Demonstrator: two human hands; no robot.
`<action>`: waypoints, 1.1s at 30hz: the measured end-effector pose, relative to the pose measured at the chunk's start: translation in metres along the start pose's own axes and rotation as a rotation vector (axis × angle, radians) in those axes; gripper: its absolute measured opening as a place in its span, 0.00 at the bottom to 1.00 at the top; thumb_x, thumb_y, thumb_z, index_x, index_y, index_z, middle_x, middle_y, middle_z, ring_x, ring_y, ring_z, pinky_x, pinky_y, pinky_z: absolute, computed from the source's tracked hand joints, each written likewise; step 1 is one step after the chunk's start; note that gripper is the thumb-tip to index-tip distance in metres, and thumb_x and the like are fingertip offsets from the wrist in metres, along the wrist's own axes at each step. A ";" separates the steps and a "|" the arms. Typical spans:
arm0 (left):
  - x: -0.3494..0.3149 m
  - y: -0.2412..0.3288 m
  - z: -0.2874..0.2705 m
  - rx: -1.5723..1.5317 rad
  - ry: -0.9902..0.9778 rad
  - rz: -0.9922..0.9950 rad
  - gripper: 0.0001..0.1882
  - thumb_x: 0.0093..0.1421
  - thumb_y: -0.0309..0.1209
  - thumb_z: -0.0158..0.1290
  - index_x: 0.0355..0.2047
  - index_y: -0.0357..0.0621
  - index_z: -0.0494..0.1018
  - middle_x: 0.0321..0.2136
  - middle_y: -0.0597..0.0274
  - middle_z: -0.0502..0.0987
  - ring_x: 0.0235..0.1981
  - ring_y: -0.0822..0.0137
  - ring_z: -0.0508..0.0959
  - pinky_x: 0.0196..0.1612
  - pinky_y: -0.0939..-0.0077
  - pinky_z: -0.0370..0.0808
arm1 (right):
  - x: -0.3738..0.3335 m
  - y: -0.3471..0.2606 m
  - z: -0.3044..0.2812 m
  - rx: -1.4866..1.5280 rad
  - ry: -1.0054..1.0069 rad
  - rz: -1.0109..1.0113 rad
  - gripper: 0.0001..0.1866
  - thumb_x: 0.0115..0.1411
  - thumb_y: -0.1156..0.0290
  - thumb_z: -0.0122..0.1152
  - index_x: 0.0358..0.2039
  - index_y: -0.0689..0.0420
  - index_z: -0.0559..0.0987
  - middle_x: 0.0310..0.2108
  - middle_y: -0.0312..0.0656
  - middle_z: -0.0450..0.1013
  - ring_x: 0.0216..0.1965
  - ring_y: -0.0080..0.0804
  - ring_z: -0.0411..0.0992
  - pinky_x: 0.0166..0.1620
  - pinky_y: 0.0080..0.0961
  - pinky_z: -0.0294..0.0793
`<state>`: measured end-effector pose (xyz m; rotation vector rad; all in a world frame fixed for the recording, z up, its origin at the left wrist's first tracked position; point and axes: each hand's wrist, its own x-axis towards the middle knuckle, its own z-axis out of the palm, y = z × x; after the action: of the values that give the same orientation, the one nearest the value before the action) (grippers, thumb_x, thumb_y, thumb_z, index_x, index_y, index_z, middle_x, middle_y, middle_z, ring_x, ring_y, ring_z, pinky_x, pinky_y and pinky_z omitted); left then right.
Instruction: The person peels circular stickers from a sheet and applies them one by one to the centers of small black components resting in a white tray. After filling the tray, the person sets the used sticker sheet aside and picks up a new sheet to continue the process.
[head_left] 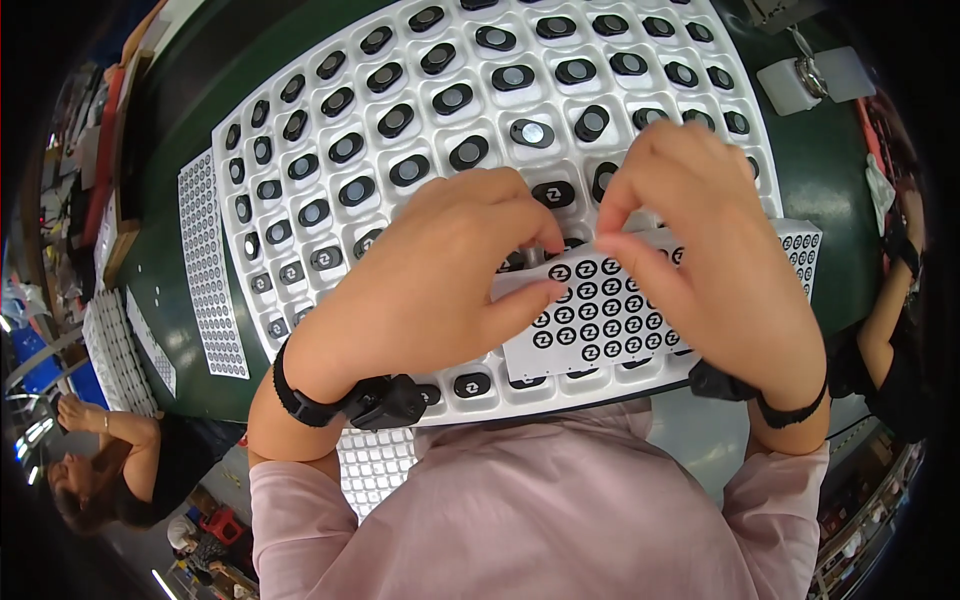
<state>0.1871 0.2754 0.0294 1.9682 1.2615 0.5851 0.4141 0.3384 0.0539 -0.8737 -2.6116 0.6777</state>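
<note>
A white sheet of round black-and-white stickers (590,330) lies tilted over the near part of a white moulded tray (425,208). My left hand (450,260) is closed at the sheet's upper edge, thumb on its face and index finger behind. With thumb and index finger together, my right hand (700,230) pinches the same edge a little to the right; whether a loose sticker is between those fingertips is hidden. Black oval parts fill the tray's pockets. Many show a grey disc on top, such as the part (453,98), while nearer ones carry a sticker, like the part (553,194).
Another sticker sheet (212,270) lies left of the tray on the green table (180,300). Stacked white trays (115,350) stand at the far left. A metal ring with pale blocks (812,78) sits at the upper right. Other people are at both sides.
</note>
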 end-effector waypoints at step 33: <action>0.000 -0.004 -0.002 -0.257 -0.091 0.068 0.03 0.59 0.20 0.59 0.34 0.36 0.77 0.31 0.59 0.78 0.34 0.64 0.77 0.38 0.72 0.72 | -0.014 0.000 0.023 0.237 -0.048 0.061 0.09 0.49 0.73 0.74 0.28 0.55 0.80 0.29 0.37 0.75 0.37 0.39 0.72 0.47 0.34 0.66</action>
<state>0.1835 0.2766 0.0279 1.8068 1.0136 0.6497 0.4151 0.3216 0.0329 -0.8752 -2.4867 1.0124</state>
